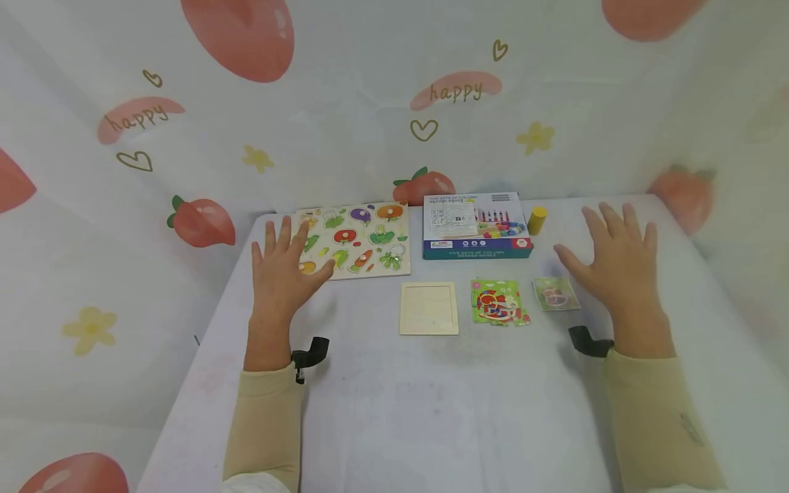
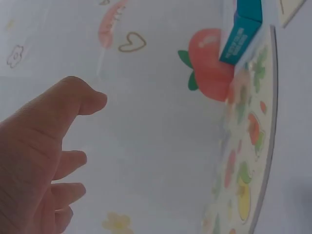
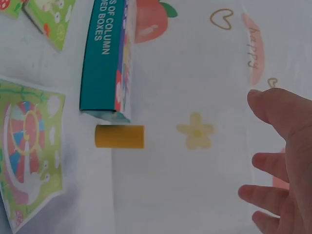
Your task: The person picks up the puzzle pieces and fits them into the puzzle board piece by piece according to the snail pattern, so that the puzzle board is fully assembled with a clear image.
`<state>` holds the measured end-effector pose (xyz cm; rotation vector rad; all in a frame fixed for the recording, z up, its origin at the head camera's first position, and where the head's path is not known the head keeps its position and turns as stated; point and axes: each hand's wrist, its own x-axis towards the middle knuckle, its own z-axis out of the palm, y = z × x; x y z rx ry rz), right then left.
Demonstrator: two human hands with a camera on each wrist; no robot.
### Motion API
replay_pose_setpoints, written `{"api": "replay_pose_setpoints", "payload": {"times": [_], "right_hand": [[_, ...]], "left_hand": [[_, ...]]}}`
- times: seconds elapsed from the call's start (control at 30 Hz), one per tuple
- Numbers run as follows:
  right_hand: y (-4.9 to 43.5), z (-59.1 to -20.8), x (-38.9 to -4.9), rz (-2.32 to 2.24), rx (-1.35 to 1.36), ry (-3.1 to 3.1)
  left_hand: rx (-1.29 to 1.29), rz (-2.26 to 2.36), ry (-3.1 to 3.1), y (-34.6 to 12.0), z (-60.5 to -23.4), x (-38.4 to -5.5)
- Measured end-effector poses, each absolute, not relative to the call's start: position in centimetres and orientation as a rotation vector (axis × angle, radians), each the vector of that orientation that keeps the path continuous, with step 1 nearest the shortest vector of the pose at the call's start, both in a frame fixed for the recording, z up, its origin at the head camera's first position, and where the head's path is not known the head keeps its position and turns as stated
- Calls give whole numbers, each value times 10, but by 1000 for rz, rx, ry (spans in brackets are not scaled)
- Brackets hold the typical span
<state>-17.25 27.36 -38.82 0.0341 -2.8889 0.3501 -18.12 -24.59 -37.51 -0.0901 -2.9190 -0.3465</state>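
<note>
My left hand is held up with fingers spread, nothing in it. In the head view it overlaps the left edge of a wooden vegetable puzzle board. My right hand, also spread and holding nothing, is nearest a small square picture card with a snail on it. Left of that card lie green puzzle pieces in an uneven stack. A bare square wooden tray with a raised rim sits in the middle. Both wrist views show the fingers apart from any object.
A teal-sided bead box lies at the back of the table, with a yellow cylinder standing at its right. Behind them hangs a white cloth printed with fruit and flowers. White cloth covers the table too.
</note>
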Motion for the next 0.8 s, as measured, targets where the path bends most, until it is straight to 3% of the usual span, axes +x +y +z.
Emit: {"api": "replay_pose_setpoints", "payload": {"times": [0.8], "right_hand": [[241,-353,-149,394,254,-2757]], "left_hand": [[-434,-369,-3014,-209,-348,-153]]}}
